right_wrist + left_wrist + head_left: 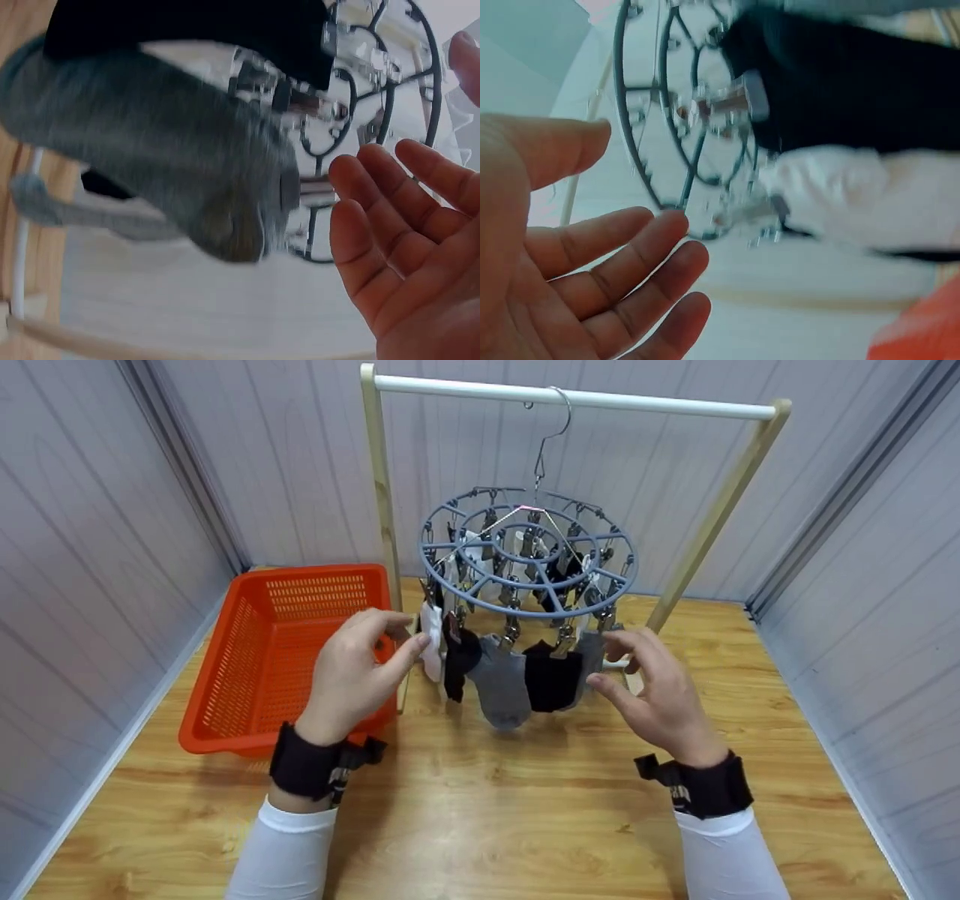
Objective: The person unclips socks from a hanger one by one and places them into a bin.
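Sock hanger (531,561): hooked over the far rail (472,390), apparently so clipped socks (504,686) hang free.
Left hand (356,667): I see it released, beside a white sock (431,641).
Right hand (660,697): released, beside a gray sock (591,660).

Rectangular orange plastic basket with slotted walls (322,596) on the left, right side just beside the stand's left post; corner of it shows blurred in left wrist view. Stand: pale wooden side posts (720,517), white round crossbar (450,388) on top, slanting right post. Yellow-brown wood-grain surface (495,825) underneath, glossy, light reflections. Pale grey-white panel walls with vertical grooves (300,472) at back, left and right. Grey metal corner strips (847,484) where walls meet. Whitish trim (832,750) along side-wall bases.
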`<state>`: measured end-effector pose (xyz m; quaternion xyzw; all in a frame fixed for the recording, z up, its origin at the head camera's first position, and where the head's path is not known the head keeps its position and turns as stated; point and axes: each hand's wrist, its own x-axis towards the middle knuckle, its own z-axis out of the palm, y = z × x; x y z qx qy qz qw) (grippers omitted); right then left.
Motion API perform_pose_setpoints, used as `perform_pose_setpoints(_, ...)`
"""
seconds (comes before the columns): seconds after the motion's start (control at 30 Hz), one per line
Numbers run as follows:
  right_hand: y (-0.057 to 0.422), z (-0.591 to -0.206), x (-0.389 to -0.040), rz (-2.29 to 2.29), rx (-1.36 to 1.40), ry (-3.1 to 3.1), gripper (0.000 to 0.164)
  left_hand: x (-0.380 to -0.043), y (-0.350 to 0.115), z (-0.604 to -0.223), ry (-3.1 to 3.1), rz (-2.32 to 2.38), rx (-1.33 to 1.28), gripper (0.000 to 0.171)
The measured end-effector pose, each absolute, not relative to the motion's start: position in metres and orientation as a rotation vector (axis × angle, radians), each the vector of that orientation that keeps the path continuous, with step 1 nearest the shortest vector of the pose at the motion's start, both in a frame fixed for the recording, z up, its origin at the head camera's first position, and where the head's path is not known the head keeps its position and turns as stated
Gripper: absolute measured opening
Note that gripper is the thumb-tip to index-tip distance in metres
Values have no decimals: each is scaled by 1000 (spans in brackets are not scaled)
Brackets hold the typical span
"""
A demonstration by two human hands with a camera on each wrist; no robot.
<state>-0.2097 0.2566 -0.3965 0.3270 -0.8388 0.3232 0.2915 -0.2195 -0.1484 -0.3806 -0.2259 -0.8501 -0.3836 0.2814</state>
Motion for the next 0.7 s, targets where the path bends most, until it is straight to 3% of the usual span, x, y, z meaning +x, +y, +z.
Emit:
perform_pose_setpoints(0.23,243,-397,-204,962,888,-2227,48,-213,-128,-384,-2410,-1284,-731,18)
perform_pose_setpoints(0.7,215,-409,-204,1125,970,-2180,39,-212,-96,-403,-2733,-1172,-828,23)
